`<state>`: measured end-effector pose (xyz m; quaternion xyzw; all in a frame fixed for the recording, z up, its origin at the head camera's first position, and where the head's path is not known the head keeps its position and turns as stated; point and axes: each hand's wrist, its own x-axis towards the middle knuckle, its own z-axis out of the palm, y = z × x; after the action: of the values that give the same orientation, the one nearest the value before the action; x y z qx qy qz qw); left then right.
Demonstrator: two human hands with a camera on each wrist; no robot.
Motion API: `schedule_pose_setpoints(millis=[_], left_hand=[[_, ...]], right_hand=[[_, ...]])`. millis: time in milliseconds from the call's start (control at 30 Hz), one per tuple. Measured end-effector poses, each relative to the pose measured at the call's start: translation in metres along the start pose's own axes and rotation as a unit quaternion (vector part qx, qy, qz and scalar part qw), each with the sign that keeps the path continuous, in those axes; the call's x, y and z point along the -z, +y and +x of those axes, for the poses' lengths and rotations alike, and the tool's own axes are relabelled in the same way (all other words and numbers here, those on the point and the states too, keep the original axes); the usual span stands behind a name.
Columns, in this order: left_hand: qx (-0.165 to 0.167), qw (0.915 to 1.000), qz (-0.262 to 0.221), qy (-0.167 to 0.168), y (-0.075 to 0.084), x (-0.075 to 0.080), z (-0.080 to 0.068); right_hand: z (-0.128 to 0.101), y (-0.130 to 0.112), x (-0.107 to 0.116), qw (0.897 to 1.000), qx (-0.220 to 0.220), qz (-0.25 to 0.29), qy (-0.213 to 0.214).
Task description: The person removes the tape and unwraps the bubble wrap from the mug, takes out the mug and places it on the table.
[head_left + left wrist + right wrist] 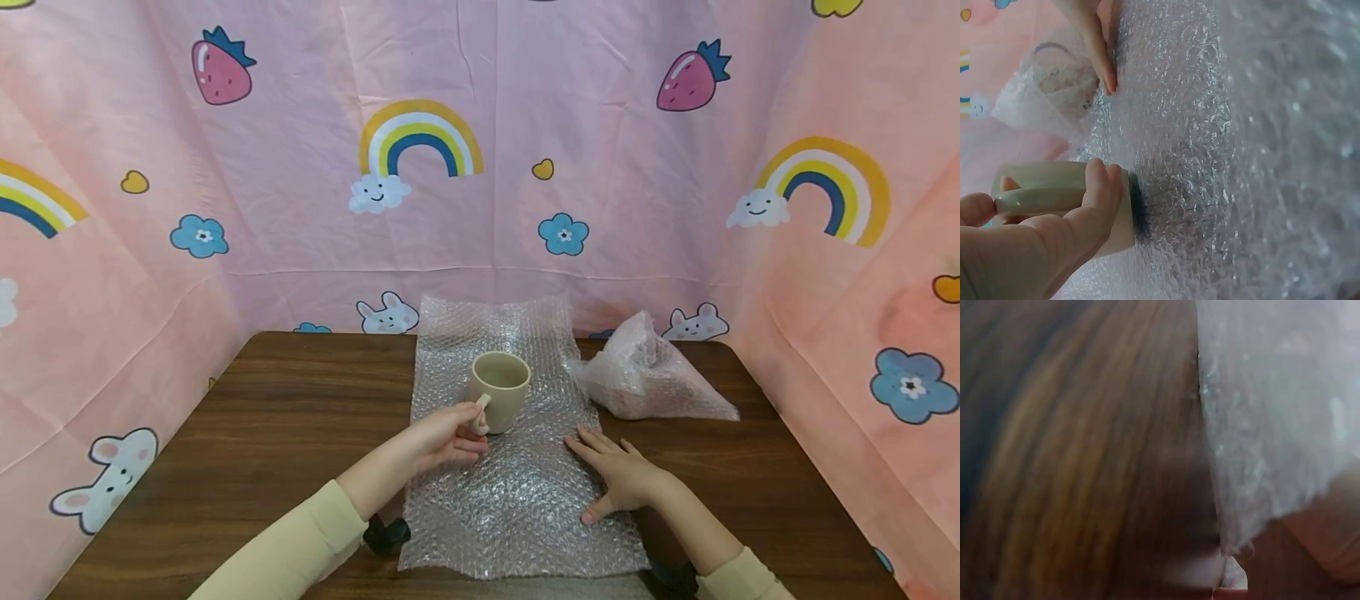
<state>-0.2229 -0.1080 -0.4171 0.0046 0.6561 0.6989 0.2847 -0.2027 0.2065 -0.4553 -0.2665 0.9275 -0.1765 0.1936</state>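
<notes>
Of the hands, left hand [447, 437] has fingers curled, pinching; right hand [618, 473] lies flat, fingers straight.

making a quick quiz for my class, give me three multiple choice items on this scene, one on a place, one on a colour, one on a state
1. Where does the mug stand?
A. on the bubble wrap sheet
B. on the bare wooden table
C. inside the wrapped bundle

2. What colour is the mug?
A. blue
B. beige
C. black

3. What is the right hand doing?
A. gripping the mug's handle
B. lifting the bundle
C. lying flat on the bubble wrap sheet

Answers:
1. A, the head view shows the mug upright on the sheet, with the bundle apart at its right.
2. B, both the head and left wrist views show a pale beige mug.
3. C, its fingers are spread flat on the sheet, while the left hand holds the mug's handle.
</notes>
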Motion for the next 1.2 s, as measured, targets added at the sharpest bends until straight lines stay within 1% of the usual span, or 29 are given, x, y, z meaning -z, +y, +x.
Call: schedule_pose_setpoints(millis=[133,267,400,533,633,700,900,1000,1200], left_hand=[[-0.005,0.9996,-0.026,0.007,-0.001,0.004,0.001],[-0.018,0.9988,-0.046,0.003,-0.003,0.009,0.001],[-0.025,0.9981,-0.055,-0.005,-0.006,0.015,0.001],[-0.026,0.9973,-0.069,-0.007,-0.008,0.02,-0.001],[-0.034,0.9966,-0.075,-0.006,-0.009,0.024,-0.003],[-0.045,0.9963,-0.073,-0.007,-0.009,0.026,-0.005],[-0.073,0.9961,-0.048,-0.016,-0.005,0.031,-0.013],[-0.085,0.9958,-0.034,-0.008,-0.003,0.033,-0.017],[-0.098,0.9949,-0.024,0.01,-0.001,0.039,-0.022]], right_hand=[[0.0,0.0,0.0,1.0,0.0,0.003,0.0],[0.0,0.0,0.0,1.0,0.001,0.004,0.006],[0.0,0.0,-0.001,1.0,-0.001,0.005,0.008],[0.0,0.001,-0.002,1.0,0.002,0.01,0.007],[0.001,0.001,-0.002,1.0,0.007,0.011,0.007],[0.001,0.002,-0.002,1.0,0.01,0.01,0.01],[0.001,0.004,-0.003,1.0,0.013,0.005,0.014],[0.001,0.004,-0.003,1.0,0.014,0.005,0.015],[0.001,0.004,-0.004,1.0,0.014,0.006,0.013]])
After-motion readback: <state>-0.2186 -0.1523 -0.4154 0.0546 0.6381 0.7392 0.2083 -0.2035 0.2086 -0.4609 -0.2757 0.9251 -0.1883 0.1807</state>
